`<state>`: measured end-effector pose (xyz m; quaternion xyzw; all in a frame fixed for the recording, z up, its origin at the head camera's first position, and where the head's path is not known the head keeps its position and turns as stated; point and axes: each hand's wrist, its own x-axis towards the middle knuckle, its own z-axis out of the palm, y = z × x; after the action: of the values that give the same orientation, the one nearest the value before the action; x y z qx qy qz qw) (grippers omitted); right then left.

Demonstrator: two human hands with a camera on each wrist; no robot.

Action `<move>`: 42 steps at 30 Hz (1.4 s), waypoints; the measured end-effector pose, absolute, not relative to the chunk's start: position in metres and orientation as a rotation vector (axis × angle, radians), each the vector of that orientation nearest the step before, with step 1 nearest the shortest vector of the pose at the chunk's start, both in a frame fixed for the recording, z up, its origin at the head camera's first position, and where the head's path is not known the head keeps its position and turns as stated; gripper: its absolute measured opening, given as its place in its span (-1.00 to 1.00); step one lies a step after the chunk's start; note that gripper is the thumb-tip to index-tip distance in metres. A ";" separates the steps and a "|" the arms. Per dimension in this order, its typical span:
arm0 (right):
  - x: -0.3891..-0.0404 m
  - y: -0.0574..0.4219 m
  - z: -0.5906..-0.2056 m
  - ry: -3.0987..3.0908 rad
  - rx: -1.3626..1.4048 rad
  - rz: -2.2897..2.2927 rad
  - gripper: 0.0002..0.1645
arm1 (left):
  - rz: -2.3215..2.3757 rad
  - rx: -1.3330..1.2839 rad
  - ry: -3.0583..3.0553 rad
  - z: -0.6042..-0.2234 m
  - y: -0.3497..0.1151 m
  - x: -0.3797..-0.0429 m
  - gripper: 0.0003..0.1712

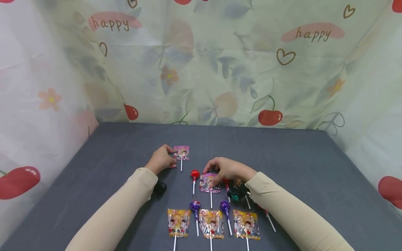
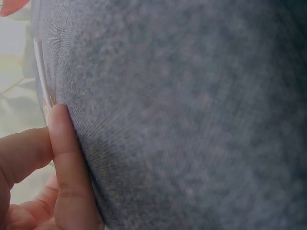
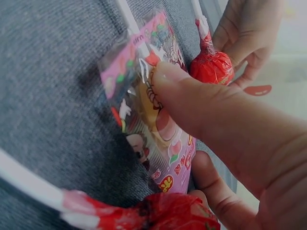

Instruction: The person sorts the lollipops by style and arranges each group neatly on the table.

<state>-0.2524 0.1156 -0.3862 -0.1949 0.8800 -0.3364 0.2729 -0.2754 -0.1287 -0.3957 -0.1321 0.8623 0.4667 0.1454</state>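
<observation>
My left hand (image 1: pixel 161 159) is at the left edge of a flat lollipop in a pink wrapper (image 1: pixel 181 152), its thumb and forefinger at that edge. In the left wrist view a white stick (image 2: pixel 42 72) shows past the fingertips (image 2: pixel 60 117), with most of the wrapper hidden. My right hand (image 1: pixel 230 169) holds a second pink-wrapped flat lollipop (image 1: pixel 205 181), the thumb (image 3: pixel 175 81) on its printed front and other fingers behind the edge. A round red lollipop (image 1: pixel 195 173) lies left of it. Another red lollipop (image 3: pixel 177 211) is close under the right hand.
Nearer the front lie yellow-wrapped flat lollipops (image 1: pixel 179 223) in a row, with purple round lollipops (image 1: pixel 194 206) between them. More lollipops are partly hidden under the right wrist and forearm. A grey cloth (image 1: pixel 125 146) covers the table, and a printed curtain (image 1: pixel 204 69) surrounds it.
</observation>
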 end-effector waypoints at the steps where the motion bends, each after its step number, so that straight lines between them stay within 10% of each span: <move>1: -0.252 0.115 -0.386 2.363 -0.520 -0.908 -0.60 | 1.340 -0.381 2.481 -0.396 -0.129 -0.276 -0.51; 42: -0.234 0.116 -0.381 2.619 -0.899 -0.920 -0.55 | 1.354 -0.439 2.467 -0.398 -0.126 -0.276 -0.50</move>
<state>-0.2335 0.1162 -0.3813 -0.3062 0.8920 -0.3133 0.1115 -0.2760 -0.1262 -0.3979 -0.1523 0.8568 0.4703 0.1463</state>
